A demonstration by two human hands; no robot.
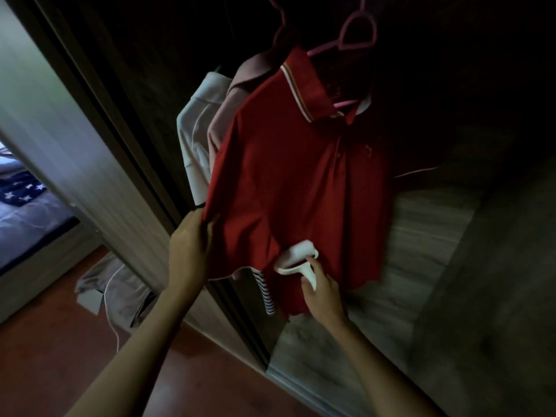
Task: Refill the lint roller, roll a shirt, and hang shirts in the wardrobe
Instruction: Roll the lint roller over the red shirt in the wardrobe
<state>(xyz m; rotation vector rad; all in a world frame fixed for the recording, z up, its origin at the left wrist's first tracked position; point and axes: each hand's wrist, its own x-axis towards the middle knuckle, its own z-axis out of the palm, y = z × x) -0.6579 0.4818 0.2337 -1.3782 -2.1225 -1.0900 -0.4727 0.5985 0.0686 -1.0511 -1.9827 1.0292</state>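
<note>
Rolling the red polo shirt [294,182] is the step in hand, as I read it. It hangs on a pink hanger [358,28] inside the dark wardrobe [451,224], in front of a pale pink garment [237,94] and a white one [195,139], with a striped piece [267,293] showing below its hem. My right hand [323,291] grips the white handle of the lint roller [298,255], whose drum lies against the lower front of the shirt. My left hand [188,251] pinches the shirt's left edge near the hem, pulling the cloth out sideways.

To do this well, I would keep that left pinch firm so the fabric stays taut and flat; slack cloth will bunch under the drum. I judge straight strokes down towards the hem best, with light, even pressure so the hanger does not swing or slip off its rail. The upper chest and collar look untouched from here, though the dim light hides any lint. Beyond the wardrobe's edge, a bed [39,212] and clothes on the floor [114,284] sit off to my left.
</note>
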